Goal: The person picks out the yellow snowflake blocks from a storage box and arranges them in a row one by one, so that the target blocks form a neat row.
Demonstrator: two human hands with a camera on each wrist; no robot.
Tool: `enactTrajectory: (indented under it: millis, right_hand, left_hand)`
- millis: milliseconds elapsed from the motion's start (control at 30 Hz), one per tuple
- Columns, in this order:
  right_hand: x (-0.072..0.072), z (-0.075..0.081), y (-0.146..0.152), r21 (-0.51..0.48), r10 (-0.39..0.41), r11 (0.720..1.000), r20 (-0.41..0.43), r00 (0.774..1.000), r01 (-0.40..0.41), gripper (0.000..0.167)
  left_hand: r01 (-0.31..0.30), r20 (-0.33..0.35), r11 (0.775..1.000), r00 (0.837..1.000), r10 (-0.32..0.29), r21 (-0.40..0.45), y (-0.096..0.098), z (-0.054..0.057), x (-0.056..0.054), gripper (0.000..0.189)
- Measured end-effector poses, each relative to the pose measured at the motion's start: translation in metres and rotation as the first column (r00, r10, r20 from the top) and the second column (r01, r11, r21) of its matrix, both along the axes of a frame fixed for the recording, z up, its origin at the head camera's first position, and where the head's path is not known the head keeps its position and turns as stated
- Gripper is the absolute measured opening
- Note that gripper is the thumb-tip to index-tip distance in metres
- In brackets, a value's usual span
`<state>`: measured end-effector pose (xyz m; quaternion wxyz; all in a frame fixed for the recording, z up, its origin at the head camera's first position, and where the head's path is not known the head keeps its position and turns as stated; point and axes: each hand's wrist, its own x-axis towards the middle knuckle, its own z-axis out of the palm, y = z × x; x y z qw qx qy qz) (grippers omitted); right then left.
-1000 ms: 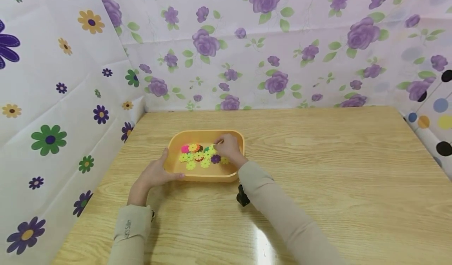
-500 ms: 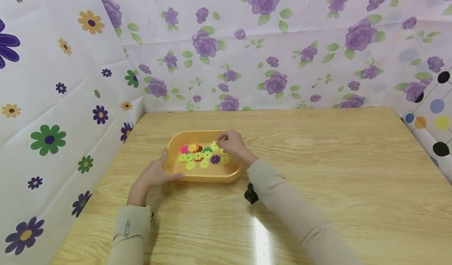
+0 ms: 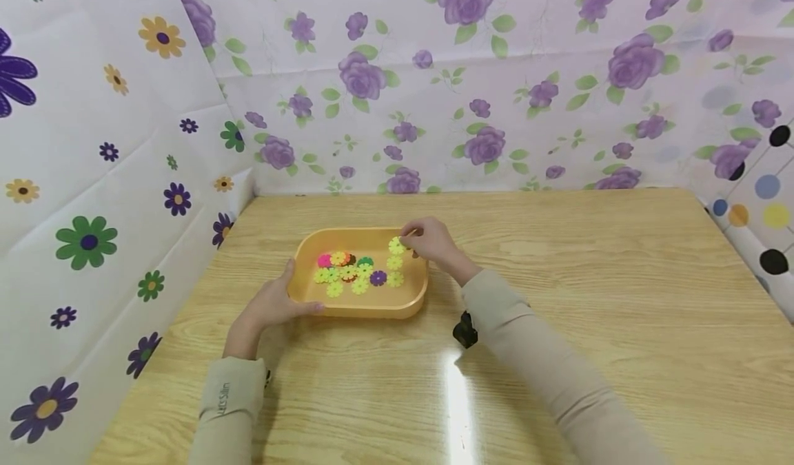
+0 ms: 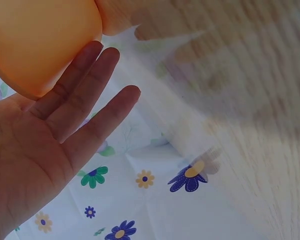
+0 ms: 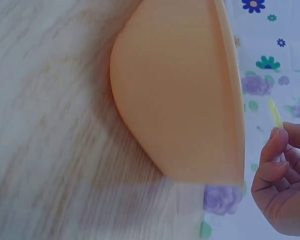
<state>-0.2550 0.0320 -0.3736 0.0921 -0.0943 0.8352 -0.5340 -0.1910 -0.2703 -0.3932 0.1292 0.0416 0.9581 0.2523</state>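
An orange plastic tray (image 3: 366, 312) stands on the table with several flower-shaped plastic discs lying loose in it. Splayed around its front left corner, my left hand (image 3: 273, 302) rests the thumb along the front wall and the fingers against the left side. In the left wrist view those fingers (image 4: 85, 92) look straight. My right hand (image 3: 433, 243) is over the tray's back right corner and pinches a yellow flower-shaped disc (image 3: 395, 245) between thumb and forefinger. The right wrist view shows this disc (image 5: 274, 111) edge-on, above the rim. Two yellow discs (image 3: 394, 271) lie below that hand, near the right wall.
Pink, orange, green and purple discs (image 3: 378, 278) lie among the yellow ones on the tray floor. The wooden table (image 3: 589, 279) stretches right of the tray. Flower-printed sheets (image 3: 434, 86) rise behind and on the left. A black device (image 3: 465, 330) sits at my right wrist.
My right hand has moved right and away from me, from the disc pile to the tray's back right corner, carrying the yellow disc. The left hand and the tray have stayed put.
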Motion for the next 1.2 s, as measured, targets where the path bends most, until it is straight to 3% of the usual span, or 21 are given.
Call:
enactTrajectory:
  millis: [567, 1200]
  right_hand:
    - [-0.017, -0.001, 0.044, 0.009, -0.024, 1.0, -0.019, 1.0, 0.024, 0.018]
    - [-0.028, -0.031, 0.08, 0.1, -0.101, 0.99, 0.015, 0.995, 0.099, 0.018]
  left_hand:
    - [-0.003, -0.004, 1.0, 1.0, 0.003, 0.008, -0.001, -0.001, -0.002, 0.123]
    - [-0.002, -0.008, 1.0, 1.0, 0.002, -0.003, -0.001, -0.001, -0.001, 0.122]
